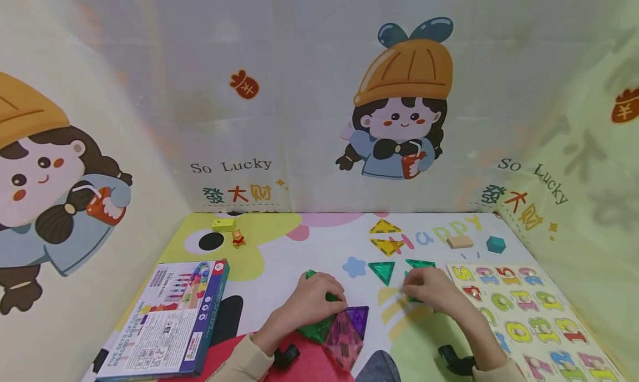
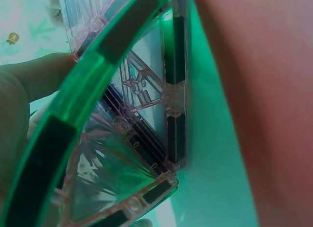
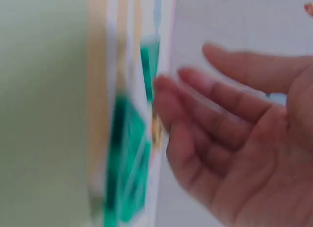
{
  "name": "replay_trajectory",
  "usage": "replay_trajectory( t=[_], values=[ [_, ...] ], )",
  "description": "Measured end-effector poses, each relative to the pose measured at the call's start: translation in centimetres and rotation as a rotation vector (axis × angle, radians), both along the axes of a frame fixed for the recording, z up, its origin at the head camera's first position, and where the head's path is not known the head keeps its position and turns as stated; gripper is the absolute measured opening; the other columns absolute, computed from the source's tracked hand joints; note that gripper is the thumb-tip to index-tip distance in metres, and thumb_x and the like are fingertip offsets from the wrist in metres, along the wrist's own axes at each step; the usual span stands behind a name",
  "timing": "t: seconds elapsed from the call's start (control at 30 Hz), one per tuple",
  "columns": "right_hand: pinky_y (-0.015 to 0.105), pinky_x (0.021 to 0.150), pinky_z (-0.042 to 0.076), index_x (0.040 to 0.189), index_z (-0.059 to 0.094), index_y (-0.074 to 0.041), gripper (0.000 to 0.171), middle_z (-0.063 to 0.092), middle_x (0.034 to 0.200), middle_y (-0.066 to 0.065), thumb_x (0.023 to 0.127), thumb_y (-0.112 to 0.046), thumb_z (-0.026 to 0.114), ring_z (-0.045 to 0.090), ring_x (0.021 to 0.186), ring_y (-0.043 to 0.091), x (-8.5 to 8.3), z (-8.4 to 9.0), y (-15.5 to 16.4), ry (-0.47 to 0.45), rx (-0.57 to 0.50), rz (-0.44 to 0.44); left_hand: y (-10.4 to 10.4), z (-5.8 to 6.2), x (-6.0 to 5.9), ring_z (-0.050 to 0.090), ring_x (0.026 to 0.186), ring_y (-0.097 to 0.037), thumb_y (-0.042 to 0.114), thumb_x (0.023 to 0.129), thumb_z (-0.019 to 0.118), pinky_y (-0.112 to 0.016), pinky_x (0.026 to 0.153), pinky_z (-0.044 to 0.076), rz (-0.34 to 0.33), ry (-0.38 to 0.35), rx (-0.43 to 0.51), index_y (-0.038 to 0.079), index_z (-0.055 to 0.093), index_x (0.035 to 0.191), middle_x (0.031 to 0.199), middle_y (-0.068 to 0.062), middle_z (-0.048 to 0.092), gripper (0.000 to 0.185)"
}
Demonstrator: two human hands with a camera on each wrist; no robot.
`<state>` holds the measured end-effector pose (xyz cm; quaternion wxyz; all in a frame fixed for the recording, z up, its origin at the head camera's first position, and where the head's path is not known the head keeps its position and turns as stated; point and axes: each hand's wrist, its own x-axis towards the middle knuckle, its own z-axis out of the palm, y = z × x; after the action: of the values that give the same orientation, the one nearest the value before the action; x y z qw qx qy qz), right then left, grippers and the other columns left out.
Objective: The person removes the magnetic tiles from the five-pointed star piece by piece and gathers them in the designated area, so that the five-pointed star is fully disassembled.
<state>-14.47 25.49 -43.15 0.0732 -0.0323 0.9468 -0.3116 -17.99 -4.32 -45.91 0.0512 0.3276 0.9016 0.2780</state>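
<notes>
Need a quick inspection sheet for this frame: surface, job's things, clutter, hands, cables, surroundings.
Surface: cartoon-print mat covers the table.
Job's things: joined green, pink and purple tile cluster under the left hand; loose green tiles and yellow tiles behind.
Clutter: game box at left, number puzzle board at right, yellow block, bear figure, wooden block, teal block.
Hands: left hand grips a green tile of the cluster; right hand fingers relaxed beside a green tile, grasp unclear.
Cables: nothing seen.
Surroundings: cartoon-print curtain walls on three sides.
</notes>
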Motion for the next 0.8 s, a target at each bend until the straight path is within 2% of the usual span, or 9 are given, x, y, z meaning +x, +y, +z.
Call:
replay_trajectory(
  t=[0.1,0.17,0.3,0.37,0.57,0.8],
  values=[
    [0.024,0.063,0.045,0.095,0.075,-0.011,0.011,0.068,0.081,-0.003,0.086,-0.017,0.073,0.054,0.072,0.009,-0.1,-0.8,-2.2,-0.009,-0.078,0.168,0.0,0.0,0.0,0.059,0.118,-0.016,0.036,0.088,0.072,-0.068,0.106,0.027,0.002,-0.006,0.003,0.035,0.078,0.082,0.106,0.014,0.073,0.008],
    [0.023,0.064,0.042,0.101,0.075,-0.012,0.017,0.065,0.084,-0.002,0.084,-0.016,0.075,0.051,0.074,0.008,-0.1,-1.4,-3.6,-0.014,-0.088,0.266,-0.1,0.1,0.0,0.059,0.118,-0.016,0.036,0.088,0.073,-0.068,0.105,0.028,0.002,-0.010,0.001,0.035,0.078,0.082,0.106,0.015,0.072,0.008],
    [0.022,0.063,0.034,0.106,0.076,-0.017,0.025,0.055,0.084,0.000,0.081,-0.014,0.077,0.042,0.073,0.008,-0.1,-2.3,-5.6,-0.001,-0.071,0.358,0.0,0.2,0.1,0.059,0.118,-0.015,0.037,0.088,0.072,-0.067,0.106,0.028,0.006,-0.021,-0.012,0.035,0.078,0.085,0.106,0.016,0.072,0.008],
    [0.022,0.062,0.033,0.105,0.077,-0.018,0.024,0.052,0.082,0.001,0.081,-0.013,0.077,0.040,0.072,0.008,-0.1,-2.6,-6.2,0.005,-0.073,0.362,0.1,0.3,0.1,0.058,0.118,-0.015,0.038,0.089,0.071,-0.066,0.106,0.029,0.008,-0.024,-0.015,0.035,0.078,0.086,0.106,0.017,0.071,0.008],
    [0.025,0.064,0.039,0.093,0.076,-0.013,0.013,0.058,0.083,0.000,0.080,-0.010,0.078,0.047,0.075,0.012,0.0,-2.7,-7.2,-0.020,-0.139,0.299,0.0,0.3,0.0,0.058,0.117,-0.014,0.037,0.089,0.072,-0.066,0.105,0.029,0.005,-0.011,-0.011,0.035,0.078,0.084,0.106,0.017,0.071,0.008],
    [0.028,0.067,0.043,0.087,0.070,-0.011,0.007,0.064,0.080,-0.001,0.082,-0.007,0.073,0.054,0.076,0.015,-0.3,-2.8,-7.1,-0.137,-0.269,0.234,0.0,0.3,0.1,0.058,0.117,-0.014,0.036,0.089,0.071,-0.067,0.105,0.028,-0.007,-0.009,-0.002,0.035,0.078,0.084,0.106,0.016,0.071,0.009]
  ],
)
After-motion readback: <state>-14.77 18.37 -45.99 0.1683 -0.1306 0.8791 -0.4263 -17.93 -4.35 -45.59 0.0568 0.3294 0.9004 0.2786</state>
